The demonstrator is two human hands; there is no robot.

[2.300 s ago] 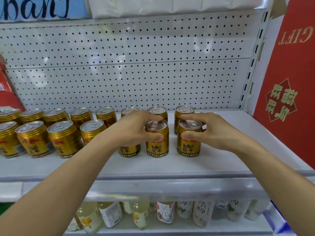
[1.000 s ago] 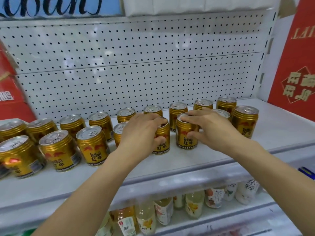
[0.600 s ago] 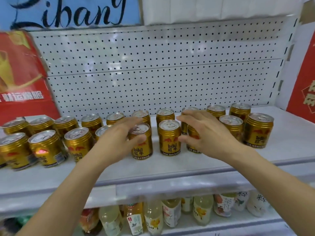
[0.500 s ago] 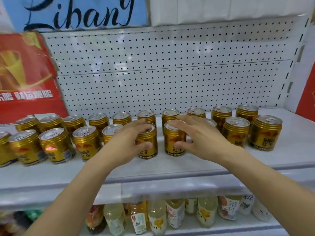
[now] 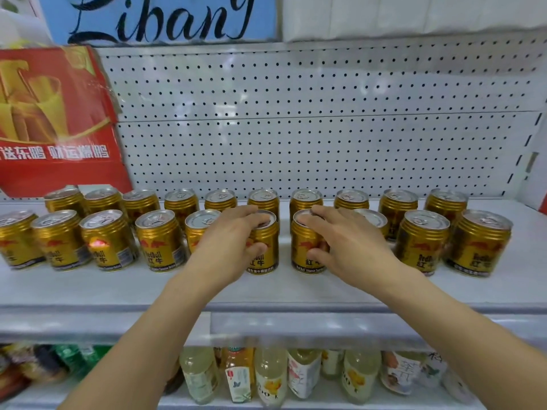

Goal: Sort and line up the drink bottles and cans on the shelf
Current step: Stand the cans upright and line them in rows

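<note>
Each hand is gripping one upright gold can in the shelf's point(image 5: 266, 294) front row: left hand point(image 5: 229, 247) on the left can point(image 5: 265, 247), right hand point(image 5: 346, 247) on its neighbour point(image 5: 305, 247), apparently apart.

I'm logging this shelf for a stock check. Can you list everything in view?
Cans: about twenty-one, gold, two rows on the upper shelf.
Pegboard: one, white, behind the cans.
Red carton: one, back left.
Blue sign: one, top.
Bottles: several, mostly pale yellow, lower shelf.
Left hand: grips a front-row can.
Right hand: grips the neighbouring can.
</note>
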